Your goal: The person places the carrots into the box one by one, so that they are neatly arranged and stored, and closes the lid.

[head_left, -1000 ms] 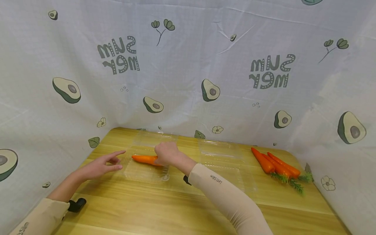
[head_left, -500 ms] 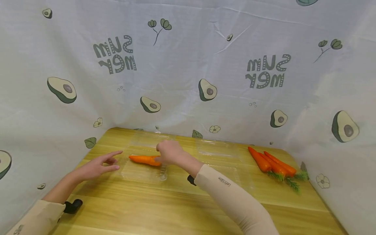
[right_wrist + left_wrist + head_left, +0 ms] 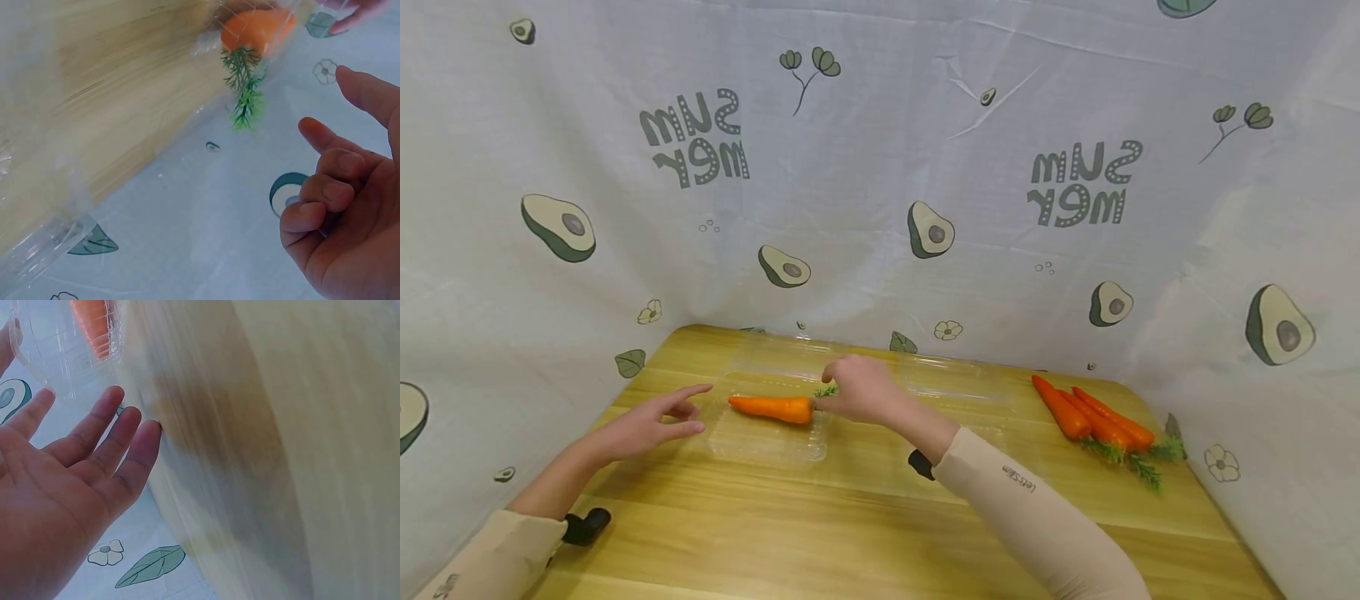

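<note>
An orange carrot (image 3: 772, 408) with a green leafy top (image 3: 244, 87) lies in a clear plastic clamshell container (image 3: 767, 452), its tip towards the left. My right hand (image 3: 867, 392) hovers just past the leafy end; the right wrist view has its thumb and index finger apart, the other fingers loosely bent, and nothing held. At the container's left side is my left hand (image 3: 651, 425), fingers spread and slightly bent, holding nothing. In the left wrist view, those fingers (image 3: 106, 406) are close to the clear plastic wall.
A second clear container (image 3: 958, 379) with a raised lid stands to the right, partly behind the right forearm. Several redder carrots (image 3: 1101, 421) with green tops lie at the table's right side. A printed white curtain (image 3: 850, 167) surrounds the wooden table (image 3: 820, 533) at the back and sides.
My right hand has let go of the carrot and drawn back to the right, uncovering its leafy end. The carrot stays in the container. The left hand holds about the same pose.
</note>
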`<state>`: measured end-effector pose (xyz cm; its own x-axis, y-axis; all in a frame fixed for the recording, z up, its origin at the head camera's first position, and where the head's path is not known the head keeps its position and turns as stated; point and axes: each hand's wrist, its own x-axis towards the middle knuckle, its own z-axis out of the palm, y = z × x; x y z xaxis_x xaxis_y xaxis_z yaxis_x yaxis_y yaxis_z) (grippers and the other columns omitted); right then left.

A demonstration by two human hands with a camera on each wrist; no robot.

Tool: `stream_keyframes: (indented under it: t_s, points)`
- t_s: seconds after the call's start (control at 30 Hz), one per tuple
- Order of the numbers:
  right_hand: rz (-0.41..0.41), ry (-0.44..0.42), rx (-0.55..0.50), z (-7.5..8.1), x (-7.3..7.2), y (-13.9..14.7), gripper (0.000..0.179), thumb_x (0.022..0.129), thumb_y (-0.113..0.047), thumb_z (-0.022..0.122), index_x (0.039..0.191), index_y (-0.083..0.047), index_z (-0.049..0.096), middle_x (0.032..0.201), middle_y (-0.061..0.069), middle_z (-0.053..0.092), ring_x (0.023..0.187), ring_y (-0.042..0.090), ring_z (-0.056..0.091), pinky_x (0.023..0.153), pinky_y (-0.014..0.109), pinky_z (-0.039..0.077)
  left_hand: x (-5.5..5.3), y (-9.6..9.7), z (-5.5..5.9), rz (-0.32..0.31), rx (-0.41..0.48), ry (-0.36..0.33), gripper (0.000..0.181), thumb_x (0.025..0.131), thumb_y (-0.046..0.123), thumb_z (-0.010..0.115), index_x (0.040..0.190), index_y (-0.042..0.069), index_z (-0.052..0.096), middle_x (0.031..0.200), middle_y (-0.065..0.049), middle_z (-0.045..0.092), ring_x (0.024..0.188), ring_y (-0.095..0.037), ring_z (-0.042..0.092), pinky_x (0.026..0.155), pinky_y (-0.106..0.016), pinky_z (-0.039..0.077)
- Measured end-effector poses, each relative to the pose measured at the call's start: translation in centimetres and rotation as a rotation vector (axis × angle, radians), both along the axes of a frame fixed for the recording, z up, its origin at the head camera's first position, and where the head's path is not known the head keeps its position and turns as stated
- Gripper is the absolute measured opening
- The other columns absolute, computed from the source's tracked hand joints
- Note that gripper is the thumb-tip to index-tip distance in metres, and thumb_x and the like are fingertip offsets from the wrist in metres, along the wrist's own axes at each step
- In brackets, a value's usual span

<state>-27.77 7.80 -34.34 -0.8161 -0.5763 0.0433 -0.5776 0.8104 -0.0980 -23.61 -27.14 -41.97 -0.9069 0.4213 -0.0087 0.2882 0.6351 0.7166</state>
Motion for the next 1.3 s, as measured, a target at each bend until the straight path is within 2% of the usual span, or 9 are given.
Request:
stream_keyframes:
  t_s: [0.17,0.33,0.5,0.63,0.93,1.3]
  points:
    - [-0.005,-0.023,-0.065,0.3,0.4,2.0,0.04,0.091,-0.04,0.073,0.12,-0.013,0.073,0.118,0.004,0.073,0.099,0.021,0.068,0.082,0.038,0.055,-0.1,-0.1,0.0,-0.001,-0.008,0.003,0.068,0.102,0.031,0.06,0.158,0.006,0.03,0.134,-0.025,0.056,0.126,-0.042,0.053,0.098,-0.058,0.045]
    - [-0.014,-0.055,-0.145,0.5,0.8,4.0,0.041,0.09,-0.038,0.075,0.121,-0.011,0.073,0.112,0.006,0.074,0.085,0.016,0.063,0.077,0.036,0.052,-0.2,0.0,0.0,0.002,-0.015,0.001,0.068,0.102,0.032,0.06,0.158,0.007,0.03,0.133,-0.024,0.057,0.126,-0.041,0.053,0.097,-0.058,0.046]
    - [-0.047,-0.07,-0.186,0.4,1.3,5.8,0.037,0.089,-0.036,0.077,0.118,-0.014,0.074,0.102,0.0,0.073,0.085,0.014,0.059,0.075,0.034,0.05,-0.2,0.0,0.0,0.002,-0.016,-0.003,0.068,0.102,0.031,0.06,0.158,0.007,0.029,0.134,-0.025,0.056,0.126,-0.042,0.053,0.098,-0.059,0.045]
    - [-0.089,-0.108,-0.225,0.2,1.8,7.2,0.034,0.089,-0.033,0.077,0.117,-0.015,0.074,0.086,-0.004,0.065,0.077,0.015,0.053,0.069,0.032,0.044,-0.2,0.0,0.0,0.003,-0.014,-0.003,0.068,0.102,0.031,0.06,0.158,0.006,0.03,0.133,-0.025,0.056,0.125,-0.042,0.053,0.098,-0.06,0.044]
    - [-0.148,-0.175,-0.326,-0.1,2.3,10.3,0.032,0.089,-0.03,0.077,0.117,-0.014,0.074,0.062,-0.005,0.035,0.057,0.011,0.029,0.056,0.028,0.026,-0.2,0.0,-0.1,0.005,-0.017,0.008,0.067,0.102,0.03,0.06,0.157,0.005,0.03,0.133,-0.025,0.057,0.124,-0.041,0.053,0.097,-0.059,0.045]
    - [-0.188,-0.172,-0.413,-0.7,2.5,13.9,0.033,0.089,-0.031,0.076,0.116,-0.012,0.074,0.061,-0.005,0.028,0.056,0.013,0.026,0.055,0.029,0.026,0.1,0.3,0.1,-0.006,-0.008,0.01,0.068,0.102,0.031,0.06,0.157,0.003,0.03,0.132,-0.025,0.057,0.123,-0.041,0.054,0.096,-0.058,0.046]
